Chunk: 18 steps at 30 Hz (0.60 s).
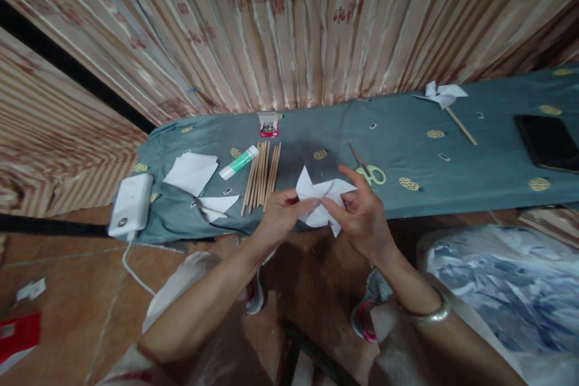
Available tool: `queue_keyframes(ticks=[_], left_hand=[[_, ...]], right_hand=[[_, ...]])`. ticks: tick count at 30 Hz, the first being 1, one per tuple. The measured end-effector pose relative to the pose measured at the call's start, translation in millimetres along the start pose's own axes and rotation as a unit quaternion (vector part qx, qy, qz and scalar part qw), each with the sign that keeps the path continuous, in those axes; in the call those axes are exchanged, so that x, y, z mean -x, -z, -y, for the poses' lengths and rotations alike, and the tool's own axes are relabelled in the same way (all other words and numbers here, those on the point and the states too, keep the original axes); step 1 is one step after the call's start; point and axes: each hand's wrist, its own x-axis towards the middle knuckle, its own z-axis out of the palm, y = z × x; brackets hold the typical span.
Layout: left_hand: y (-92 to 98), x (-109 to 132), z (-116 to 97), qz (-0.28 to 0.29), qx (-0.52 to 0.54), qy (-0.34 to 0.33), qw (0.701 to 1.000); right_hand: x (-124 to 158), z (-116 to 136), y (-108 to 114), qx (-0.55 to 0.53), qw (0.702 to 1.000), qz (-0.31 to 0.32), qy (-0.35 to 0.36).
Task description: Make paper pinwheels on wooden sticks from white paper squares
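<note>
A white paper pinwheel [319,212] with pointed blades is held between both hands, over the front edge of the cloth-covered table. My left hand [284,212] grips its left side, the thumb lying on the paper near the centre. On the right side, my right hand [362,211] presses its thumb close to the middle, while its index finger points out toward the scissors. The green-handled scissors [371,174] lie just beyond that hand. Several wooden sticks [261,178] rest on the cloth to the left of the pinwheel.
On the green cloth [303,126] are a glue stick [239,162], an open box of pins [269,127], white paper sheets [192,173], a white device [130,205], a finished pinwheel on a stick [443,96] and a dark phone [547,142]. A plastic bag [511,289] stands at right.
</note>
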Motion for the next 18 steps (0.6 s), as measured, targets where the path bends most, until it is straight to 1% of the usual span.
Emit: queue_keyframes(ticks=[2,4,6,7,10,11,13,15,16,18], left_hand=[[-1.8,0.9,-2.2,-0.014,0.019,0.008,1.0],[-4.5,2.1,-5.1,-0.023,0.051,0.029,0.998],[-7.0,3.2,-8.0,-0.027,0.084,0.049,0.995],[-8.0,3.7,-9.3,-0.027,0.098,0.055,0.993],[-9.6,4.8,-12.7,-0.032,0.117,0.055,0.991],[-9.9,5.1,-13.5,-0.036,0.119,0.053,0.991],[-10.6,5.6,-14.6,-0.04,0.12,0.051,0.991],[-11.8,5.8,-14.8,-0.04,0.122,0.046,0.991],[-12.7,5.9,-14.4,-0.038,0.123,0.043,0.991],[-14.9,6.1,-13.0,-0.027,0.127,0.039,0.991]], right_hand=[[0.7,1.2,0.1,-0.037,0.999,0.021,-0.007],[1.3,3.3,1.4,-0.091,0.995,0.037,-0.008],[2.5,6.1,4.8,-0.109,0.994,0.025,0.014],[3.5,7.7,7.2,-0.099,0.994,0.012,0.037],[8.1,12.3,15.3,-0.002,0.988,-0.026,0.153],[9.8,13.3,17.5,0.049,0.979,-0.029,0.198],[12.4,13.8,19.8,0.15,0.95,-0.024,0.274],[13.2,12.1,19.7,0.218,0.922,-0.017,0.318],[12.8,10.8,19.2,0.234,0.914,-0.018,0.331],[11.0,8.2,18.1,0.246,0.91,-0.02,0.334]])
